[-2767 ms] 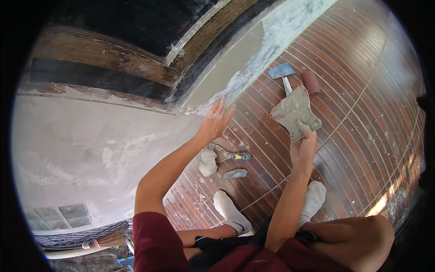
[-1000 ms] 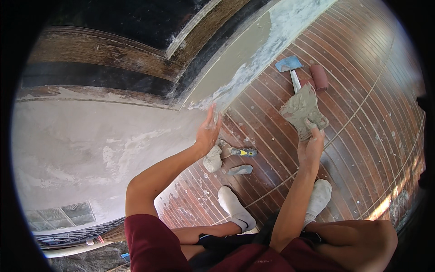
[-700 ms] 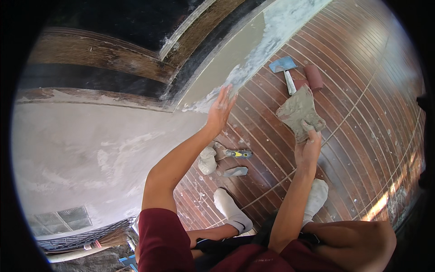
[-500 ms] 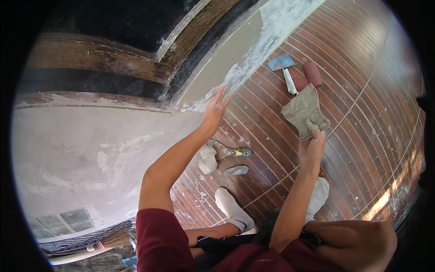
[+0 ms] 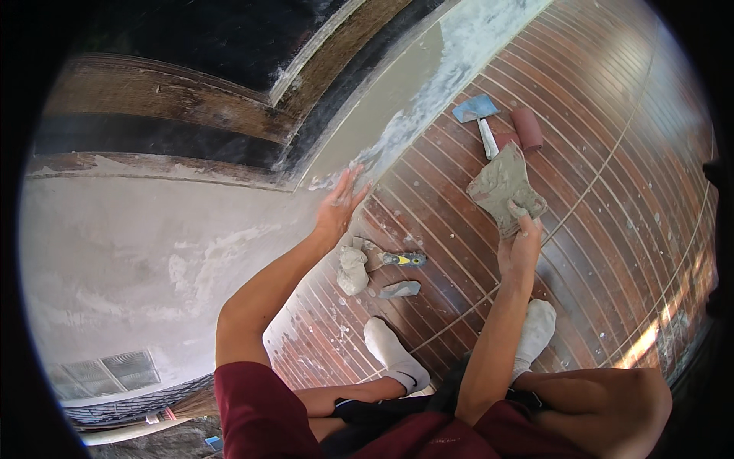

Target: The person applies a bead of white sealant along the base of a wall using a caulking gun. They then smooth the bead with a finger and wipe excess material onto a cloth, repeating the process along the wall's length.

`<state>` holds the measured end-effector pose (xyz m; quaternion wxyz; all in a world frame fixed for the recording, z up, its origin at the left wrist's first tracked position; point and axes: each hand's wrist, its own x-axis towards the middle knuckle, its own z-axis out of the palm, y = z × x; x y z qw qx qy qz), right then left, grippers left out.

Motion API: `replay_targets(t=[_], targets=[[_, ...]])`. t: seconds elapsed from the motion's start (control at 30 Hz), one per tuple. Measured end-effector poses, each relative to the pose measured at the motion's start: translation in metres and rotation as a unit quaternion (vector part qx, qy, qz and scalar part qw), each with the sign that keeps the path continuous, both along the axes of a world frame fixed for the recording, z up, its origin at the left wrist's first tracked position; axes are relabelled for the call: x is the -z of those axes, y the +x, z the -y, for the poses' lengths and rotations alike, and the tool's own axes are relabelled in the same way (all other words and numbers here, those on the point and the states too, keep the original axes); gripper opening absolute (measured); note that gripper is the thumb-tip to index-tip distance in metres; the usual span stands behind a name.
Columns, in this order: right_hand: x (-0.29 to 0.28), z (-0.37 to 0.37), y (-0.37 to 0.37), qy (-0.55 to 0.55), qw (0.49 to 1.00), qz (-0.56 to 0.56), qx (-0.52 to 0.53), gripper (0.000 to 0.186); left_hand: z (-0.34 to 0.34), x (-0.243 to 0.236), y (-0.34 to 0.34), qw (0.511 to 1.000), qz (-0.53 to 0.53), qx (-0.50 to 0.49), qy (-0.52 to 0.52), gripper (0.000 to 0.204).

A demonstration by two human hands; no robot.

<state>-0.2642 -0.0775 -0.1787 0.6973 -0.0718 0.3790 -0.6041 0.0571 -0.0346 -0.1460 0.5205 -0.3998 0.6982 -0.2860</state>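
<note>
My left hand (image 5: 339, 206) has its fingers outstretched against the lower end of a pale strip (image 5: 390, 99) of putty and white powder along the dark-framed opening. In my right hand (image 5: 518, 249) is a flat piece coated in grey putty (image 5: 497, 183), gripped at its near edge with the thumb on top. Between the hands and my feet, a lump of putty (image 5: 352, 269) lies beside a grey-and-yellow handled scraper (image 5: 405, 259) and a small grey flat piece (image 5: 399, 289). Beyond my right hand are a blue-bladed tool (image 5: 474, 109) and a red rolled sheet (image 5: 527, 128).
A plastered wall (image 5: 138, 260) with a vent (image 5: 107, 375) fills the left. Grooved reddish-brown tiles (image 5: 612, 229) cover the right. My socked feet (image 5: 386, 352) are below the tools, and a straw broom (image 5: 195, 405) lies at the lower left.
My left hand went up along the strip, then came back down and left to its lower end. My right hand has shifted only slightly, still gripping the putty-coated piece.
</note>
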Motion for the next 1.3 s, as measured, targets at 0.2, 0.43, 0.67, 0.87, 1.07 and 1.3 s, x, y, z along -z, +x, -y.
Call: replay_targets(t=[0.2, 0.43, 0.67, 0.87, 1.07, 1.3], targets=[[0.008, 0.002, 0.004, 0.001, 0.999, 0.047, -0.007, 0.036, -0.024, -0.006, -0.006, 0.994, -0.022, -0.058, 0.085, 0.067], [0.025, 0.032, 0.048, -0.015, 0.99, 0.138, 0.003, 0.036, -0.1, -0.106, -0.048, 0.875, -0.447, -0.185, 0.036, 0.06], [0.018, 0.121, 0.101, -0.089, 0.996, -0.002, -0.019, 0.04, -0.139, -0.218, -0.086, 0.816, -0.484, -0.314, 0.004, 0.053], [0.02, 0.179, 0.124, -0.114, 0.981, -0.15, 0.044, 0.047, -0.13, -0.203, -0.088, 0.76, -0.542, -0.354, -0.063, 0.05], [0.027, 0.217, 0.153, -0.162, 0.923, -0.329, 0.115, 0.055, -0.13, -0.184, -0.064, 0.753, -0.509, -0.417, 0.004, 0.05], [0.019, 0.213, 0.185, -0.111, 0.908, -0.399, 0.062, 0.062, -0.121, -0.193, -0.058, 0.765, -0.492, -0.412, -0.048, 0.054]])
